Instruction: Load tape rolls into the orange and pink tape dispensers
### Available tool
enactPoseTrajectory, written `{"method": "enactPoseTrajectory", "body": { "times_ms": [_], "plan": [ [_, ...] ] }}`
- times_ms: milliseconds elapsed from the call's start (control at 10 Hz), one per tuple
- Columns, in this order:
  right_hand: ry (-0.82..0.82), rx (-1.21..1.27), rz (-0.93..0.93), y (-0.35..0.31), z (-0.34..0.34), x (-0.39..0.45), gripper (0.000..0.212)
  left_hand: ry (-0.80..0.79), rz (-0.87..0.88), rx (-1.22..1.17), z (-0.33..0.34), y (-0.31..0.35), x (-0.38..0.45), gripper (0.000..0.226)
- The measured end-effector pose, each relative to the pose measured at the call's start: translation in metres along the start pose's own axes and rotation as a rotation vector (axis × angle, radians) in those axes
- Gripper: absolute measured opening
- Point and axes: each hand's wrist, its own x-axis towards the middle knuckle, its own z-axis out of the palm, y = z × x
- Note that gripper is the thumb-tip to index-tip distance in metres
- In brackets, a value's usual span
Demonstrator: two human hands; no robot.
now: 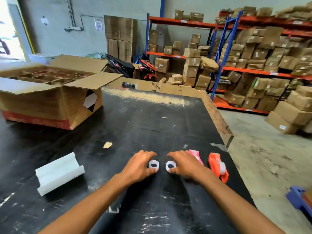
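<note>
Left hand (141,166) curled on left tape roll (153,165), thumb near side, fingers far side. Right hand (184,164) likewise gripped right tape roll (170,165). Both rolls upright on black table (135,124). Pink dispenser (195,156) just beside right hand; orange dispenser (217,164) further right, already holding tape.

Only one view is given, taken from a wide-angle camera worn on the head. The black counter (152,119) is seen from above, forward and downward, at close range. Both forearms enter from the bottom edge. Beyond the counter, shelves (253,71) with boxes are seen, curved by the lens.
</note>
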Motion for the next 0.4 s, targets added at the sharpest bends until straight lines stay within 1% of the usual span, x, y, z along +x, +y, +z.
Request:
{"method": "enactPoseTrajectory", "body": {
  "times_ms": [100,200,300,400],
  "plan": [
    [-0.022,-0.111,0.014,0.000,0.002,0.008,0.045,-0.050,0.012,-0.014,0.013,0.000,0.014,0.052],
    [-0.062,-0.166,0.038,-0.001,0.000,0.008,0.050,-0.085,-0.010,-0.049,0.022,0.000,0.017,0.069],
    [-0.022,-0.168,0.044,-0.001,-0.007,-0.003,0.053,-0.088,-0.009,-0.055,0.022,0.000,0.016,0.083],
    [-0.006,-0.142,0.046,-0.004,-0.014,-0.022,0.052,-0.066,-0.012,-0.028,0.018,0.004,0.008,0.085]
  ]
}}
